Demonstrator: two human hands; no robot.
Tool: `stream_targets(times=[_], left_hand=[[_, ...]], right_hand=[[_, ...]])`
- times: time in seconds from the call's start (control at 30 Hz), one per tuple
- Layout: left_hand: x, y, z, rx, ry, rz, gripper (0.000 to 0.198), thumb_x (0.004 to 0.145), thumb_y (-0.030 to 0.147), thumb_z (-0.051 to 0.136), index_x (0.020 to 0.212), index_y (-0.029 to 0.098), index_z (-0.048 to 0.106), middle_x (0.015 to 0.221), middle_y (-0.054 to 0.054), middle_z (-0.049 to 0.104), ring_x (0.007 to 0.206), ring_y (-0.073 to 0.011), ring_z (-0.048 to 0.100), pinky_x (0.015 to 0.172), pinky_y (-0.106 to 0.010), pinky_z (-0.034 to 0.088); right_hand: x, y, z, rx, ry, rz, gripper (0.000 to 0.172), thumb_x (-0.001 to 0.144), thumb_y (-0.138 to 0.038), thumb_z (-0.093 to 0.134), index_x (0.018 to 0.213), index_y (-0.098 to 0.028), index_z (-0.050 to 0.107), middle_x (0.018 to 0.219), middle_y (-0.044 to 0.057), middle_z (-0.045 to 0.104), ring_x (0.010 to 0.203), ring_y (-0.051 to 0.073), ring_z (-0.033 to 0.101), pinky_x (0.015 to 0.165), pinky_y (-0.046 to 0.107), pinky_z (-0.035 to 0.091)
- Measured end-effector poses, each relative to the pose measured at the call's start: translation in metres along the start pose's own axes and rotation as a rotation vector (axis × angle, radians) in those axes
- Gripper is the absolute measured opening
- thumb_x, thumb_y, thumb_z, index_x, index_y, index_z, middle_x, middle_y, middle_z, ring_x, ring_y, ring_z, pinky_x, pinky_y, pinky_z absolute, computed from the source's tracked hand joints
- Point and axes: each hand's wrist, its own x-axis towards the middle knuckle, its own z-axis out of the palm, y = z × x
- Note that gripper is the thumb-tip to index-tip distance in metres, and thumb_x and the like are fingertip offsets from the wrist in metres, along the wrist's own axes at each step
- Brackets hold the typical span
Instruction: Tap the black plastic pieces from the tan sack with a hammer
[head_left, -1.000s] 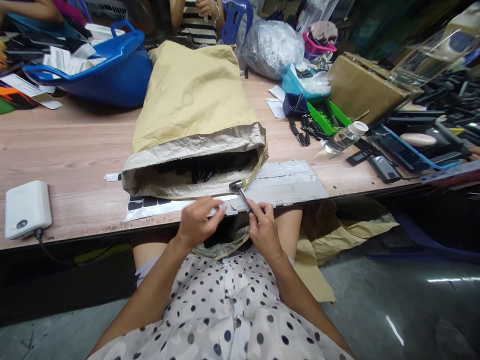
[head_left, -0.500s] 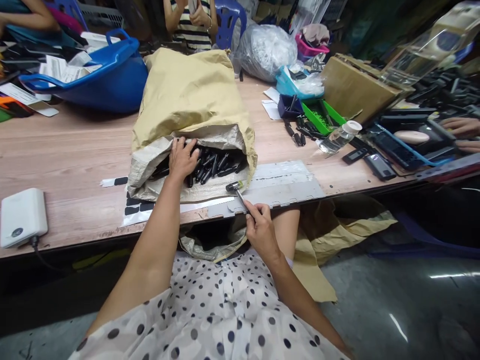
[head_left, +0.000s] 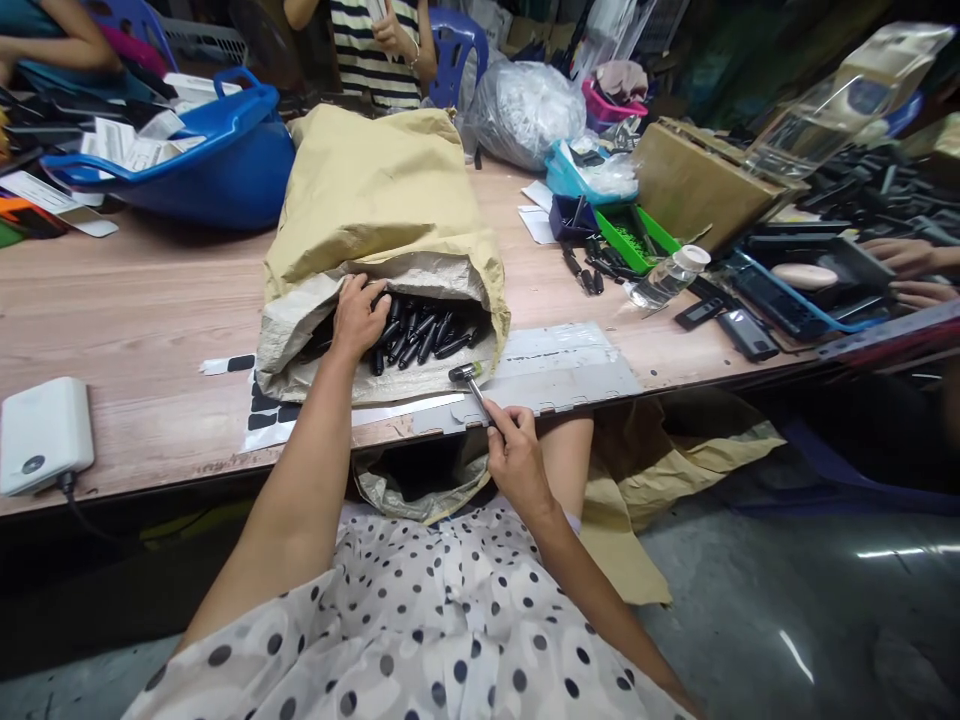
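The right hand (head_left: pixel 517 460) is closed round the handle of a small hammer (head_left: pixel 481 400), its head at the lower lip of a paper sack (head_left: pixel 390 190). The left hand (head_left: pixel 360 322) reaches into the sack's open mouth, fingertips near the upper edge; whether it grips anything I cannot tell. Beside it, black tubes (head_left: pixel 426 340) lie inside. The sack rests on a table (head_left: pixel 150 300), between a blue tub (head_left: pixel 202 170) and a green tray (head_left: pixel 628 245).
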Motion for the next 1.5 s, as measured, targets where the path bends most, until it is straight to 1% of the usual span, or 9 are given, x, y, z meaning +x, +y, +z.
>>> stream_targets(times=[0.23,0.37,0.5,0.67,0.77,0.93,1.1,1.3,1.5], left_hand=[[-0.055,0.023,-0.013,0.084,0.063,-0.022,0.02,0.082,0.032,0.065,0.098,0.022,0.069,0.108,-0.009,0.063,0.114,-0.0319,0.054,0.106,-0.051,0.042],[-0.065,0.024,-0.019,0.132,0.072,-0.075,0.012,0.075,0.026,0.072,0.085,0.021,0.068,0.11,-0.01,0.059,0.113,-0.035,0.052,0.101,-0.053,0.043],[-0.076,0.034,-0.029,0.135,0.091,-0.021,0.011,0.08,0.028,0.07,0.088,0.022,0.069,0.107,-0.009,0.063,0.108,-0.0321,0.054,0.096,-0.049,0.044],[-0.112,0.056,-0.024,0.042,-0.194,0.171,0.013,0.087,0.032,0.065,0.096,0.024,0.071,0.092,-0.004,0.069,0.089,-0.0236,0.057,0.086,-0.04,0.044],[-0.127,0.06,-0.015,0.045,-0.278,0.159,0.015,0.086,0.033,0.066,0.096,0.025,0.073,0.092,-0.004,0.07,0.092,-0.0241,0.057,0.083,-0.038,0.043],[-0.129,0.058,-0.01,0.018,-0.314,0.13,0.017,0.084,0.035,0.068,0.097,0.025,0.074,0.093,-0.005,0.071,0.093,-0.0246,0.058,0.085,-0.039,0.043],[-0.128,0.06,-0.012,-0.024,-0.309,0.061,0.015,0.082,0.034,0.07,0.094,0.026,0.071,0.091,-0.003,0.071,0.091,-0.0246,0.057,0.086,-0.038,0.043],[-0.128,0.065,-0.012,-0.041,-0.328,-0.002,0.014,0.082,0.031,0.069,0.094,0.026,0.073,0.091,-0.003,0.068,0.093,-0.0242,0.057,0.087,-0.038,0.044],[-0.128,0.062,-0.01,-0.057,-0.324,-0.002,0.014,0.083,0.032,0.068,0.094,0.027,0.074,0.091,-0.003,0.067,0.094,-0.0242,0.057,0.087,-0.039,0.043]], right_hand=[[0.0,0.001,-0.001,0.001,-0.006,0.001,0.046,0.091,-0.016,0.043,0.129,-0.022,0.069,0.101,0.009,0.05,0.086,0.02,0.06,0.077,0.031,0.057],[0.0,0.0,-0.001,0.008,-0.011,0.004,0.046,0.091,-0.016,0.044,0.129,-0.023,0.069,0.102,0.009,0.051,0.086,0.02,0.06,0.076,0.031,0.057],[0.001,0.001,0.0,0.033,0.0,0.011,0.046,0.091,-0.016,0.044,0.128,-0.022,0.069,0.102,0.009,0.051,0.088,0.021,0.06,0.079,0.033,0.057],[0.005,0.008,-0.001,0.094,-0.006,-0.011,0.044,0.089,-0.017,0.048,0.128,-0.023,0.069,0.099,0.007,0.052,0.093,0.021,0.06,0.092,0.036,0.056],[0.006,0.011,-0.005,0.14,-0.032,-0.002,0.041,0.087,-0.022,0.057,0.126,-0.024,0.07,0.1,0.006,0.054,0.095,0.021,0.06,0.092,0.037,0.056],[0.0,0.0,-0.011,0.286,-0.085,0.034,0.04,0.091,-0.026,0.056,0.129,-0.022,0.067,0.106,0.008,0.061,0.091,0.019,0.063,0.078,0.031,0.058],[-0.008,-0.013,-0.01,0.435,-0.181,0.078,0.042,0.096,-0.027,0.049,0.136,-0.023,0.061,0.102,0.006,0.063,0.056,0.009,0.056,0.054,0.024,0.055],[-0.006,-0.012,-0.013,0.357,-0.202,0.06,0.042,0.097,-0.026,0.046,0.135,-0.023,0.063,0.098,0.006,0.064,0.054,0.01,0.057,0.054,0.026,0.056],[-0.004,-0.016,-0.016,0.274,-0.168,-0.095,0.041,0.099,-0.025,0.045,0.136,-0.023,0.063,0.101,0.008,0.067,0.072,0.016,0.064,0.071,0.032,0.059]])
